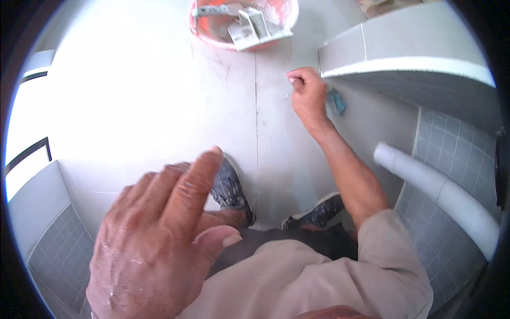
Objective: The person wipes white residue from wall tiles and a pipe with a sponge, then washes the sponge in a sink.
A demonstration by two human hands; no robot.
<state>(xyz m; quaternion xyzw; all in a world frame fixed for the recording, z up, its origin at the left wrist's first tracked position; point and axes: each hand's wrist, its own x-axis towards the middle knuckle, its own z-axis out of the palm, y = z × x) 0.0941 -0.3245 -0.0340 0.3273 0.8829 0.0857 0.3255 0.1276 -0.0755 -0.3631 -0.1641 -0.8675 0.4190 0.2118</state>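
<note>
Close to the camera, my left hand (pixel 154 239) is raised with its back showing. Its fingers reach forward, the thumb stands apart, and pale specks dot the skin. My right hand (pixel 309 94) is stretched out over the floor on the right, fingers curled in. Whatever it may hold is hidden or too small to name. Nearest to it lies a crumpled teal scrap (pixel 336 101) on the floor. Beyond both hands stands a red-pink tub (pixel 199 37) with a whitish inside. It holds a tool with a pale blue-grey handle (pixel 210 10) and a white angular piece (pixel 256 24).
A grey ledge with a white edge (pixel 409 65) juts in at the right. Below it, a white pipe (pixel 425 175) runs beside small grey wall tiles (pixel 451 141). My dusty shoes (pixel 229 183) stand on the pale tiled floor (pixel 276 159). A low tiled wall (pixel 58 250) borders the left.
</note>
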